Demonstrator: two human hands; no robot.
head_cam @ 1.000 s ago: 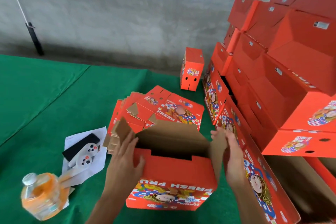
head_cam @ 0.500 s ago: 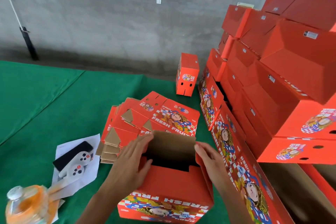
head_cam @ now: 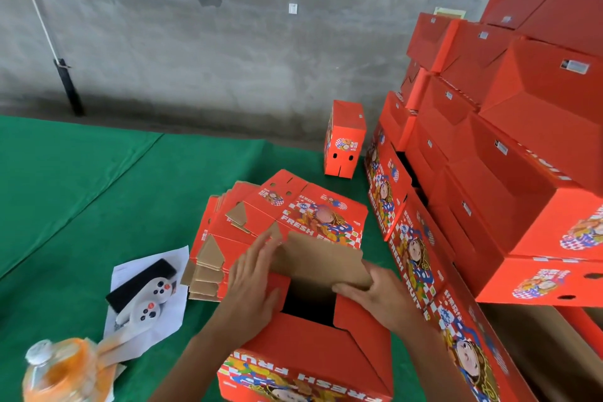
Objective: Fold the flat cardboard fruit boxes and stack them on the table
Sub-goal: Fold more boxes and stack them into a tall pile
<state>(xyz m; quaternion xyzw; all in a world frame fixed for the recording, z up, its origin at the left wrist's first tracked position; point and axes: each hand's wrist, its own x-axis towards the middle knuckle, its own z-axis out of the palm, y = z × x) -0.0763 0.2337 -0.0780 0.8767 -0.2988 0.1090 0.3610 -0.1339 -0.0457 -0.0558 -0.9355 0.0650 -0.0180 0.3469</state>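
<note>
- An orange bottle (head_cam: pixel 62 369) sits at the tabletop's (head_cam: pixel 81 179) near-left corner
- The left hand (head_cam: pixel 253 284) lies flat on the half-folded box (head_cam: pixel 313 349) at the near edge; flat boxes (head_cam: pixel 284 225) lie behind
- The right hand (head_cam: pixel 375 295) pinches the brown flap (head_cam: pixel 323 263); the folded stack (head_cam: pixel 509 147) fills the right edge

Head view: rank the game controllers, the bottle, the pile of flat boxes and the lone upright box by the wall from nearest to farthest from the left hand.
1. Pile of flat boxes: just beyond the left hand, fingertips at its edge.
2. Game controllers: to the left, on white paper.
3. Bottle: lower left corner.
4. Lone upright box: far back, by the wall.
</note>
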